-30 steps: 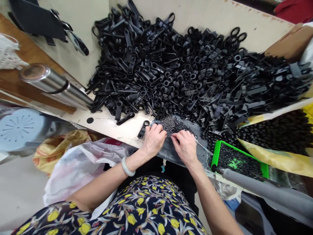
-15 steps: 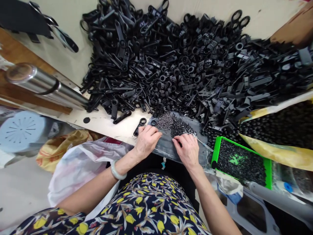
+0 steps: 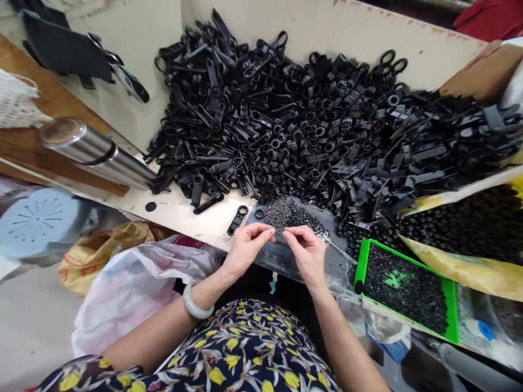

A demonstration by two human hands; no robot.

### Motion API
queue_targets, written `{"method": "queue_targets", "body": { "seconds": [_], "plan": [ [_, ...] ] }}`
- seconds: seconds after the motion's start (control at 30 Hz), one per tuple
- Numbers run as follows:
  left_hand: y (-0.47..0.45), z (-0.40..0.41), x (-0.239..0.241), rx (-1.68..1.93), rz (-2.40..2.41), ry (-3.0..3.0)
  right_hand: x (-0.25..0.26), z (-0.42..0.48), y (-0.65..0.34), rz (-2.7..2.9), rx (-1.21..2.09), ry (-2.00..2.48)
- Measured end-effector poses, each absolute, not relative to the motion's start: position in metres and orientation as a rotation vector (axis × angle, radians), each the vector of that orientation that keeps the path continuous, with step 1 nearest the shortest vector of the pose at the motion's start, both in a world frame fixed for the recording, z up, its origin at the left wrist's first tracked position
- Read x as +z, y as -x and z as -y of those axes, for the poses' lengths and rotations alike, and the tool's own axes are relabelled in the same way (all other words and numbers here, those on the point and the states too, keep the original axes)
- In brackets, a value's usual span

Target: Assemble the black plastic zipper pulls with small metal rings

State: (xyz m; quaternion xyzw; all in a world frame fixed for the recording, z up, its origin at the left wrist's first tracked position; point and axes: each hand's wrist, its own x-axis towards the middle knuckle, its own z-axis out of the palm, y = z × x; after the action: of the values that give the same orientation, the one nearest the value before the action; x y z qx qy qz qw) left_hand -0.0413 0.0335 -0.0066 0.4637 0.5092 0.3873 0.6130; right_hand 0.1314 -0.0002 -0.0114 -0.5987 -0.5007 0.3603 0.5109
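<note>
My left hand (image 3: 247, 246) and my right hand (image 3: 305, 251) are held close together above a dark mat (image 3: 278, 260), fingertips nearly touching. Both are pinched closed; whatever lies between the fingers is too small to make out. Just beyond them on the mat are a heap of tiny brownish-grey pieces (image 3: 278, 211) and a heap of small black pieces (image 3: 303, 216). A thin metal tool (image 3: 341, 251) lies by my right hand, its near end among shiny bits. To the left of the mat rests a single black ring-ended part (image 3: 238, 219).
A large pile of black plastic parts (image 3: 286, 125) covers the back of the table. On the right stand a green tray (image 3: 451, 310) of small black pieces and an open yellow bag (image 3: 461, 267). A steel flask (image 3: 98, 152) lies slanted at left, near pliers (image 3: 131, 84).
My right hand has lifted from the black pieces and moved left towards my left hand. My left fingertips have come together with it. The view has tilted up slightly.
</note>
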Motion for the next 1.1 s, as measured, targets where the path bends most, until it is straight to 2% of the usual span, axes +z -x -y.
{"method": "queue_targets", "body": {
  "seconds": [0.17, 0.5, 0.67, 0.83, 1.1],
  "plan": [
    [0.036, -0.033, -0.006, 0.919, -1.159, -0.98, -0.016, -0.009, -0.118, 1.081, 1.004, 1.4],
    [0.025, -0.025, -0.004, 0.912, -1.087, -0.751, -0.018, -0.008, -0.108, 1.474, 0.554, 1.465],
    [0.034, -0.027, 0.001, 0.751, -0.913, -0.508, -0.02, -0.02, -0.12, 1.539, 0.514, 1.471],
    [0.045, -0.031, 0.002, 0.78, -0.944, -0.418, -0.014, -0.025, -0.131, 1.707, 0.48, 1.425],
    [0.035, -0.022, 0.008, 0.815, -0.968, -0.515, 0.006, 0.005, -0.122, 1.476, 0.57, 1.459]
  ]
}}
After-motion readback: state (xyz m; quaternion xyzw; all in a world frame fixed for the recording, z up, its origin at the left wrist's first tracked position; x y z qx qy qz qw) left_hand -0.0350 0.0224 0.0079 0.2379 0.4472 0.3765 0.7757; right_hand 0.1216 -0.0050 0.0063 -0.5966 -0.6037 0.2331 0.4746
